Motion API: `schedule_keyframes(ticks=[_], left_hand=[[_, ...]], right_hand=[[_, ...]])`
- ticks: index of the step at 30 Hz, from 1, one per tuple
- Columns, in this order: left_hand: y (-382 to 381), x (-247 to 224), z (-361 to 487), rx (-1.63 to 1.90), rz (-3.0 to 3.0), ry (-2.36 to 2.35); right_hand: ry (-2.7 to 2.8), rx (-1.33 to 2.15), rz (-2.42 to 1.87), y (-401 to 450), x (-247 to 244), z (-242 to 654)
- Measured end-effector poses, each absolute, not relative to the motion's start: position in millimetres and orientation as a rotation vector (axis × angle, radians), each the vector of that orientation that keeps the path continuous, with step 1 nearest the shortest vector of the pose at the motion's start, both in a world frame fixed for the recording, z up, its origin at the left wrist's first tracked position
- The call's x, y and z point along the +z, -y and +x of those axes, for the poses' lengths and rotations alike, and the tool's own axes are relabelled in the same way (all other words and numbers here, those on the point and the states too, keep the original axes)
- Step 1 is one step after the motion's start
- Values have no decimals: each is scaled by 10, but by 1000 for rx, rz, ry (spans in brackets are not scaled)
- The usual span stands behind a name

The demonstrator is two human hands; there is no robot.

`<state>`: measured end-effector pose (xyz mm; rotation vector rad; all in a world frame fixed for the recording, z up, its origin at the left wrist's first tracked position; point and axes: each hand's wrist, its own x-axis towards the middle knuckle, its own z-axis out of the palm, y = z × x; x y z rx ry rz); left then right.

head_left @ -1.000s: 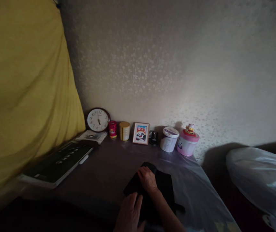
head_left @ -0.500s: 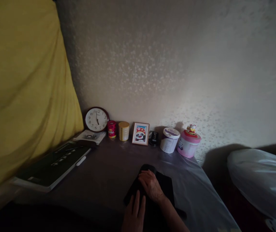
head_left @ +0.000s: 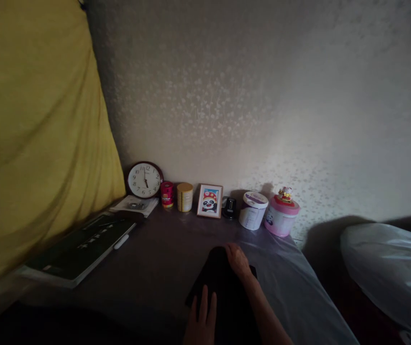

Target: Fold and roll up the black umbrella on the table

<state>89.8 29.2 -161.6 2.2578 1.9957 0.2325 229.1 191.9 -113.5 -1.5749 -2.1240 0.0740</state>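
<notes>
A dark black cloth (head_left: 223, 282), perhaps a folded garment, lies on the table in front of me; its details are lost in the dark. My left hand (head_left: 202, 318) rests flat on its lower left part, fingers stretched out and slightly apart. At the cloth's upper right edge is my right hand (head_left: 239, 259), its fingers together and bent down over the fabric. The fingertips are partly hidden there. A dark corner of the cloth shows just to the right of my right wrist.
Along the wall stand a clock (head_left: 145, 180), a red can (head_left: 167, 194), a yellow-lidded can (head_left: 184, 197), a framed panda picture (head_left: 210, 201), a small black object (head_left: 229, 209) and two tubs (head_left: 252, 213). A green book (head_left: 83, 247) lies left. Bulky plastic-covered goods (head_left: 388, 263) sit beyond the table's right edge.
My right hand has moved from the middle of the black cloth to its upper right edge. The cloth's right side shows less now. My left hand has stayed nearly still.
</notes>
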Motion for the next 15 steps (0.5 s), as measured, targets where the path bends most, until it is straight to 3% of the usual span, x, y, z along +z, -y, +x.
schedule_keyframes(ticks=[5,15], left_hand=[[-246,-1568,888,308,2438,-1919],[-131,-1278,884,150,2257,-1818]], right_hand=[[1753,32,-1738,-1486,-1136,2811],[1517,412,-1781,-606,-1314,2884]])
